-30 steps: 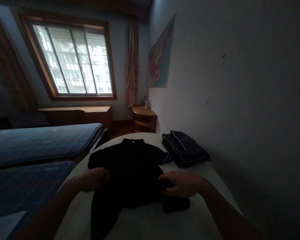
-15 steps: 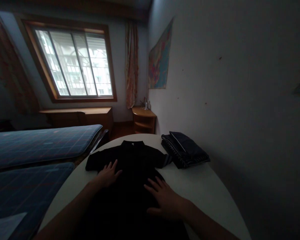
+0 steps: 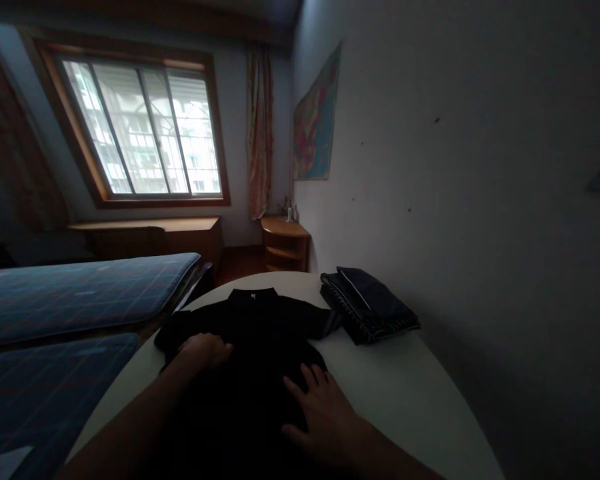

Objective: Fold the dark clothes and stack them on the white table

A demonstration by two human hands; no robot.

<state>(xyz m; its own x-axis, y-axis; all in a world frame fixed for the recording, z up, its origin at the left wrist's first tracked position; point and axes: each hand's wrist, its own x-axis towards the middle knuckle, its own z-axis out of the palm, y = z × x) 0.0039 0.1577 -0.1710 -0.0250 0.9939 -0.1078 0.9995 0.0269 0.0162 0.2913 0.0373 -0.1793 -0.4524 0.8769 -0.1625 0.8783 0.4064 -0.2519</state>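
A black short-sleeved collared shirt (image 3: 260, 360) is spread over the round pale table (image 3: 405, 380), its collar at the far side and striped trim on its right sleeve. My left hand (image 3: 206, 349) lies on the shirt's left chest below the sleeve, its fingers curled into the dark cloth. Fingers spread, my right hand (image 3: 325, 410) rests flat on the right side of the shirt's body. The lower part of the shirt blends into shadow near my forearms.
A stack of folded dark clothes (image 3: 370, 307) sits at the table's back right, by the white wall (image 3: 460, 220). Left of the table are blue plaid mattresses (image 3: 85, 290). A wooden corner shelf (image 3: 285, 230) stands beyond, near the window (image 3: 145, 127).
My left hand has gone from flat, spread fingers to curled ones, moving slightly left. The shirt has shifted left and its left sleeve is bunched. My right hand stays spread on the cloth.
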